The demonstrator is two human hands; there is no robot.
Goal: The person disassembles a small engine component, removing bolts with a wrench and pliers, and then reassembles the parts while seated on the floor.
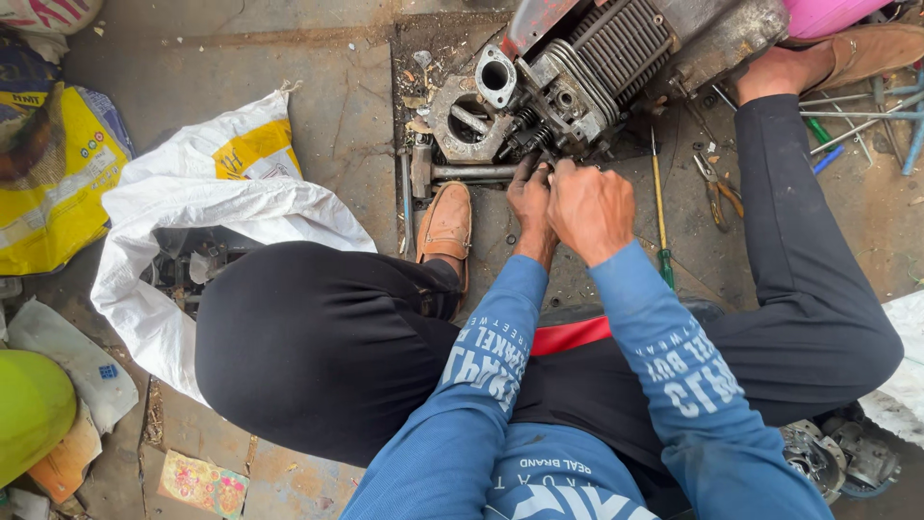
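Closest to me, my knees spread wide over the concrete floor point(318, 116), blue sleeves reaching forward between them. My left hand point(530, 204) and right hand point(589, 207) sit pressed together at the lower edge of the engine point(577, 82), which lies on the floor just ahead of my left shoe point(446, 226). My left fingers point(525, 171) are curled, tips dark with grease, touching the metal at the engine's underside; whether they pinch a small part I cannot tell. My right fingers are folded nearly into a fist over the same spot, and what they grip is hidden under the knuckles.

Judging by the look of it, the work is partway: the engine stands opened, a round port and a loose gasket plate point(467, 120) bared, a bar point(472, 173) lying beside it. Nothing looks refitted.

Right of my hands lie a screwdriver point(660, 207) and pliers point(717, 188). Farther right, more tools point(847, 120) scatter near my other shoe point(866, 53). Far left sits a white sack point(221, 193).
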